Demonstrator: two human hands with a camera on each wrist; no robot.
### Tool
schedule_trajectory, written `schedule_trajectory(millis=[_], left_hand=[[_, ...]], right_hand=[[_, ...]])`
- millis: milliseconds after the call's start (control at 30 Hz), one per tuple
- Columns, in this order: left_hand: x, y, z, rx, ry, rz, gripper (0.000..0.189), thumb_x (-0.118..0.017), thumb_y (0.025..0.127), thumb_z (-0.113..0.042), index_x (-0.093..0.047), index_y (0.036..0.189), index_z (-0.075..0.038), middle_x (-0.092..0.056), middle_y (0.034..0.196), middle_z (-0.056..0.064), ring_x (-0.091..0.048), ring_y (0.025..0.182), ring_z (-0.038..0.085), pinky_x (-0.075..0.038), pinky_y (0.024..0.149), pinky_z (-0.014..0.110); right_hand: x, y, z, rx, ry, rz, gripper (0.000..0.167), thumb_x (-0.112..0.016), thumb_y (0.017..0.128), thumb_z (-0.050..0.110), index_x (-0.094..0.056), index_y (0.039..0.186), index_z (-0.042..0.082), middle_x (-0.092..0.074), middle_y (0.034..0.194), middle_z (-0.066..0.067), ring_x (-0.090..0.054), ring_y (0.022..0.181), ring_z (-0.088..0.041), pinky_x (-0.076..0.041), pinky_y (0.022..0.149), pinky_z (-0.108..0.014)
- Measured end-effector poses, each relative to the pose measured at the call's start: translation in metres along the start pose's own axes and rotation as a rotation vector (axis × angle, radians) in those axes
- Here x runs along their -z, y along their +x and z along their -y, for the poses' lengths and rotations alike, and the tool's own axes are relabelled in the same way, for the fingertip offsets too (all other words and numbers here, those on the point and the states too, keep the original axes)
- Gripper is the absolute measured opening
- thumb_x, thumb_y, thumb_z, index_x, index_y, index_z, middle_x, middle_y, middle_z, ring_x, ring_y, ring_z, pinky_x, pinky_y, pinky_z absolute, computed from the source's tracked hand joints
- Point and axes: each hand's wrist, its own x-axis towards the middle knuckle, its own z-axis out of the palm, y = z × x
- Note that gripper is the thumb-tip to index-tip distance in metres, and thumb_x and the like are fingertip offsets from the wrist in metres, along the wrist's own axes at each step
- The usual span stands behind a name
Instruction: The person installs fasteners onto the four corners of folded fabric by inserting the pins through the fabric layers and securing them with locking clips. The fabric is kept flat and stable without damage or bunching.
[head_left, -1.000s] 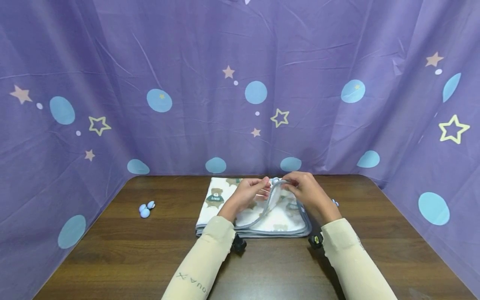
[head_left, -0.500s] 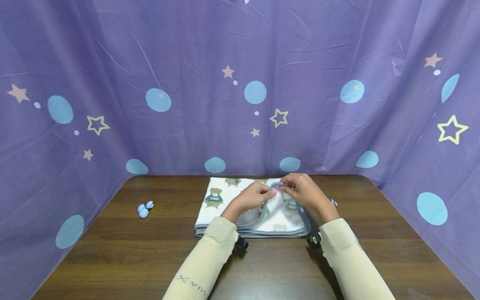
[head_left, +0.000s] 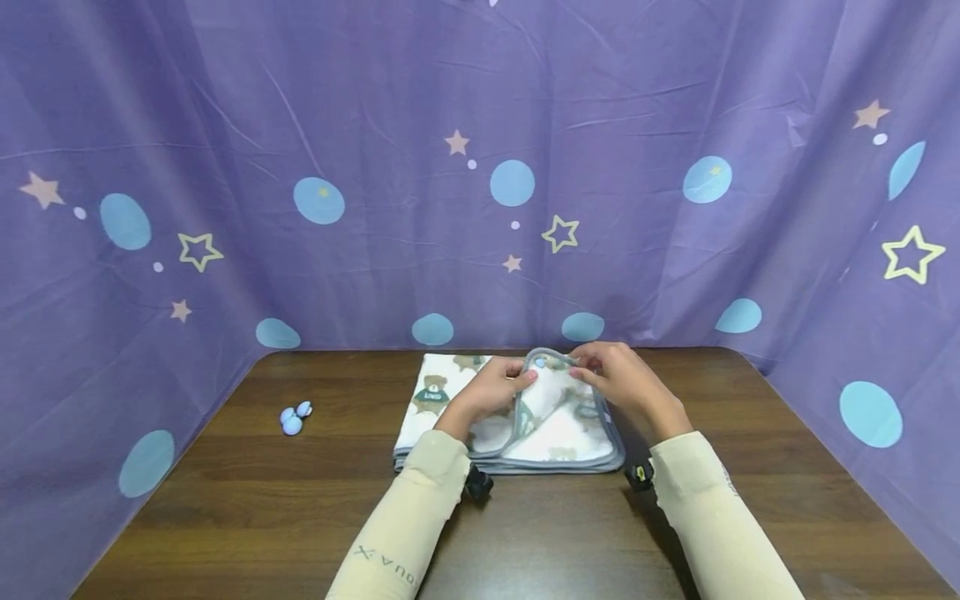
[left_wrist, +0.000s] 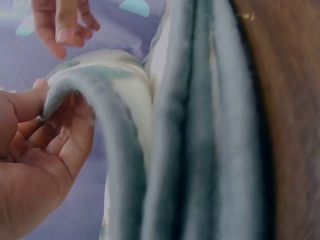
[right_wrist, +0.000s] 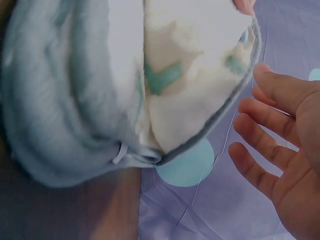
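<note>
A folded white blanket [head_left: 558, 433] with a bear print and grey-blue binding lies at the table's back middle. Its top layer is lifted as a flap. My left hand [head_left: 489, 392] pinches the flap's bound edge between thumb and fingers, as the left wrist view shows on the binding [left_wrist: 117, 125]. To the right, my right hand [head_left: 621, 379] is beside the flap; its fingers [right_wrist: 260, 135] are spread and loosely bent with nothing between them, the thumb tip right at the binding. A small light-blue rounded piece [head_left: 541, 362] shows on the flap near its top.
Several light-blue rounded pieces [head_left: 292, 419] lie on the wooden table [head_left: 225, 500] at the left. A black wrist camera [head_left: 477, 483] sits under the left wrist, another [head_left: 639, 477] under the right. A purple curtain [head_left: 375, 250] with stars stands behind the table.
My left hand, earlier open beside the flap, has taken hold of its edge. My right hand has let go of the edge and shifted slightly right. The flap's raised edge now lies further left.
</note>
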Motion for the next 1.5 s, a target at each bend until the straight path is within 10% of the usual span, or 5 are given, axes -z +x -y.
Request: schedule_trajectory(millis=[367, 833, 1267, 1500], left_hand=[[0.025, 0.000, 0.020, 0.137, -0.216, -0.113, 0.023, -0.056, 0.106, -0.016, -0.067, 0.114, 0.003, -0.059, 0.088, 0.004, -0.061, 0.078, 0.014, -0.060, 0.075, 0.035], [0.043, -0.004, 0.032, 0.247, -0.377, -0.235, 0.040, -0.060, 0.102, -0.005, -0.056, 0.141, 0.000, -0.066, 0.100, 0.007, -0.065, 0.079, 0.014, -0.058, 0.068, 0.030], [0.051, -0.012, 0.034, 0.354, -0.421, -0.306, 0.045, -0.060, 0.097, 0.006, -0.054, 0.141, 0.000, -0.063, 0.093, 0.009, -0.063, 0.078, 0.017, -0.058, 0.066, 0.029], [0.056, -0.014, 0.018, 0.351, -0.265, -0.373, 0.043, -0.066, 0.095, 0.001, -0.058, 0.137, -0.002, -0.068, 0.102, 0.014, -0.064, 0.074, 0.019, -0.061, 0.066, 0.033]], right_hand=[[0.009, -0.012, -0.014, 0.024, -0.106, 0.099, 0.016, -0.075, 0.094, 0.015, -0.076, 0.107, 0.006, -0.071, 0.083, 0.005, -0.064, 0.076, -0.008, -0.056, 0.070, -0.037], [0.035, -0.045, -0.041, -0.004, -0.221, 0.289, 0.009, -0.076, 0.093, 0.016, -0.075, 0.101, 0.013, -0.069, 0.088, 0.011, -0.063, 0.079, -0.006, -0.054, 0.069, -0.037], [0.050, -0.081, -0.065, -0.039, -0.264, 0.369, 0.008, -0.080, 0.088, 0.016, -0.076, 0.092, 0.022, -0.063, 0.079, 0.020, -0.055, 0.071, 0.001, -0.050, 0.062, -0.031], [0.053, -0.090, -0.068, -0.040, -0.267, 0.404, 0.014, -0.085, 0.082, 0.017, -0.073, 0.088, 0.021, -0.064, 0.080, 0.017, -0.056, 0.071, -0.001, -0.050, 0.061, -0.034]])
